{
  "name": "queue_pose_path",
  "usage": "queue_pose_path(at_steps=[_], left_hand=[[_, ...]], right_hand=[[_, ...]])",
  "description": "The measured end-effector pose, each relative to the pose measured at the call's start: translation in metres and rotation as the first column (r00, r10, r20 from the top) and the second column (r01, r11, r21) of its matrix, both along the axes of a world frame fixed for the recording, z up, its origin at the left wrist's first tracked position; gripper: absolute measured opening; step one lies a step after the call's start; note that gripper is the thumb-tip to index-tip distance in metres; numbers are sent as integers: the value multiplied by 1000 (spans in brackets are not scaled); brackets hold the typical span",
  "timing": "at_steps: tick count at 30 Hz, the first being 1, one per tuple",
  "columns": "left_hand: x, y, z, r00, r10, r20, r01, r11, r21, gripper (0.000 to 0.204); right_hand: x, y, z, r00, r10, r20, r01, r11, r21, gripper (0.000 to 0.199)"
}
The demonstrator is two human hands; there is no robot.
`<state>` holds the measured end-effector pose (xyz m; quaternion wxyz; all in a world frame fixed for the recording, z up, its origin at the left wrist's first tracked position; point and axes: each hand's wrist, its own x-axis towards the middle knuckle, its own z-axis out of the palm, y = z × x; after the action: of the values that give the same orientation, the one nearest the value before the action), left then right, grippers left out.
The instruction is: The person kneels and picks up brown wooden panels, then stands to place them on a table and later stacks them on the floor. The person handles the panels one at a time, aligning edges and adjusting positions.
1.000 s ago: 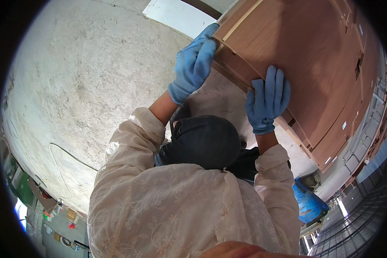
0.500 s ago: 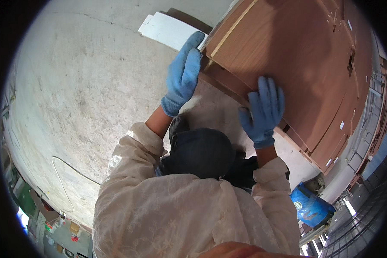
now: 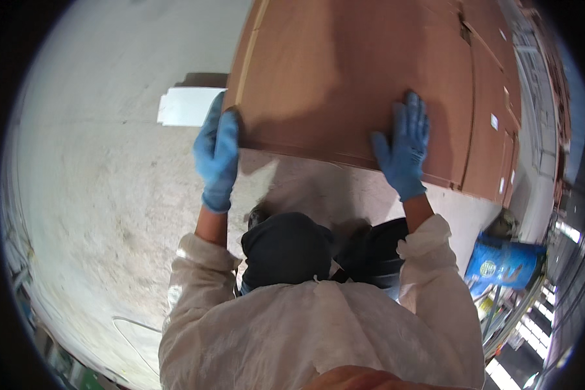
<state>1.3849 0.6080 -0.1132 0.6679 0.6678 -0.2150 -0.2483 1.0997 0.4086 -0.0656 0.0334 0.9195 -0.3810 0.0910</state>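
Observation:
A large reddish-brown wooden panel (image 3: 305,84) lies flat on top of a stack in front of me. My left hand (image 3: 218,153), in a blue work glove, rests against the panel's near left corner. Its fingers are stretched out along the side edge, and the corner partly hides the fingertips. My right hand (image 3: 404,146), gloved in the same blue, lies flat on the top near the front edge, fingers pointing away from me and thumb spread to the left. Neither hand is closed round anything.
A white board (image 3: 190,106) lies on the concrete floor left of the panel. More brown panels with small white labels (image 3: 494,121) extend to the right. A blue container (image 3: 504,260) stands at the lower right. A thin pale hose (image 3: 133,344) runs along the floor at lower left.
The stack now appears squarer to me and farther left in view. The gap seen along its front edge no longer shows. My right hand has moved farther onto the top.

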Motion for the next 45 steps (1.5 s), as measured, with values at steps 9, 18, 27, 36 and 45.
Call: queue_pose_path(at_steps=[9, 18, 27, 36, 45], left_hand=[[-3, 9, 1, 997, 9, 73, -12, 999, 52, 43], [2, 4, 0, 990, 21, 137, -35, 994, 104, 41], [13, 6, -9, 980, 6, 201, -31, 992, 118, 38], [15, 12, -13, 981, -25, 195, 3, 994, 111, 42], [11, 15, -12, 975, -21, 221, -5, 993, 114, 40]], right_hand=[[-41, -14, 12, 991, -78, 106, 70, 994, 78, 65], [-196, -64, 5, 903, -430, 20, 429, 895, -125, 56], [-192, -45, -6, 902, -429, -40, 402, 872, -280, 58], [-196, -35, -11, 901, -434, -11, 416, 870, -263, 65], [-199, -31, -13, 901, -434, 7, 418, 864, -280, 63]])
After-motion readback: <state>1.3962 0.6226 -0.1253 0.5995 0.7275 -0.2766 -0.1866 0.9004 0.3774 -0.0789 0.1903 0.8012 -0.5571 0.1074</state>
